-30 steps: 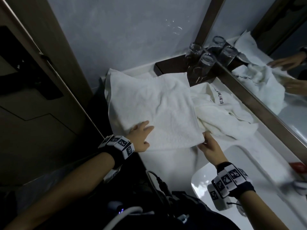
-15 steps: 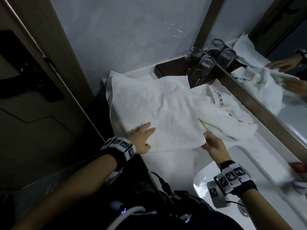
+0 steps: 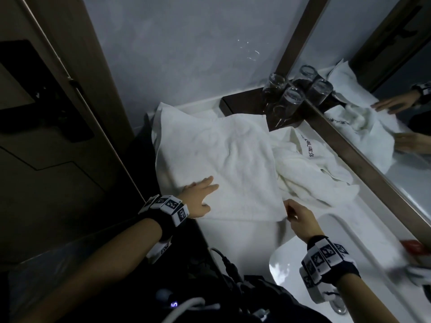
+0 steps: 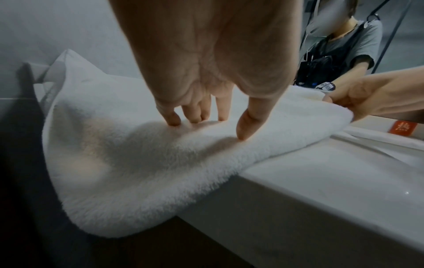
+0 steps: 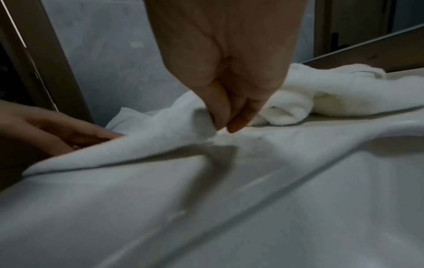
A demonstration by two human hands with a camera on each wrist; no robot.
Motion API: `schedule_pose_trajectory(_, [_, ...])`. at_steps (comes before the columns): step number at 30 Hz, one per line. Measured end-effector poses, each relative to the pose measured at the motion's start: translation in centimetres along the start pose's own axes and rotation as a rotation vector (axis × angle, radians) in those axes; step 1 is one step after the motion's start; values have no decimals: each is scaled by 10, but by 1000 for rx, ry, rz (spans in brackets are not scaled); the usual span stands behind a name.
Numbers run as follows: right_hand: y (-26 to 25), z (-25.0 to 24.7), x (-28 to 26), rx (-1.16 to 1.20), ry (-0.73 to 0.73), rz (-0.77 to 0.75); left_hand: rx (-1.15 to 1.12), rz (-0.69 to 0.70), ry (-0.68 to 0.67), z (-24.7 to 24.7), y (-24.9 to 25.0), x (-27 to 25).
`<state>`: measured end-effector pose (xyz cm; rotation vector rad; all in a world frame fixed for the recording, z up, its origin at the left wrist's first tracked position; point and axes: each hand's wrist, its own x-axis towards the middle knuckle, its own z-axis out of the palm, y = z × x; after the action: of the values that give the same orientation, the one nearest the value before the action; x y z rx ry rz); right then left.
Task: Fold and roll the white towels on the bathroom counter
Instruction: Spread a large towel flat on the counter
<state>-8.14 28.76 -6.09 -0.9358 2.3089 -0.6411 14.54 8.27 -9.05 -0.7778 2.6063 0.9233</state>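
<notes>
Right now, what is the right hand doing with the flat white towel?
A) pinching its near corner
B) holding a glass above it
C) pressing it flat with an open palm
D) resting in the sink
A: the right hand pinches the near corner of the flat towel, lifting it slightly off the counter.

Folded towel [image 3: 217,164] left of crumpled towel [image 3: 310,173]

A grey-blue wall [image 3: 177,47] rises behind the white counter [image 3: 235,238], meeting a brown wooden door frame [image 3: 77,73] on the left and a wood-framed mirror [image 3: 396,127] on the right. A dark wooden tray [image 3: 242,104] in the far corner carries clear drinking glasses [image 3: 289,99], and a white basin [image 3: 286,264] is sunk into the counter's near right. The light is dim and cool.
</notes>
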Motion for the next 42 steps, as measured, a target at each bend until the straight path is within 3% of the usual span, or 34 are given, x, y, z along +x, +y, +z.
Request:
schedule_pose_trajectory(2, [-11,2,3,-67,138,-36,-30,37,22,2,0,-3])
schedule_pose_trajectory(5, [-34,5,9,-51,256,-127,-268,79,138,-5,-5,-11])
schedule_pose_trajectory(8, [-61,17,15,-27,199,-249,-444,26,329,-22,-17,-21])
schedule_pose_trajectory(14, [-117,58,33,3,-65,-400,-592,-218,589,-53,-54,-28])
schedule_pose_trajectory(21, [-171,95,70,-25,-251,-460,-626,-400,679,-86,-100,-11])
schedule_pose_trajectory(27, [-203,110,108,-19,-263,-445,-615,-416,790,-130,-113,37])
schedule_pose_trajectory(33, [-225,119,139,26,-278,-449,-592,-593,748,-145,-121,83])
schedule_pose_trajectory(37, [-251,121,163,64,-242,-487,-785,-588,757,-144,-131,90])
schedule_pose_trajectory(42, [-284,124,189,119,-141,-532,-778,-460,761,-148,-137,78])
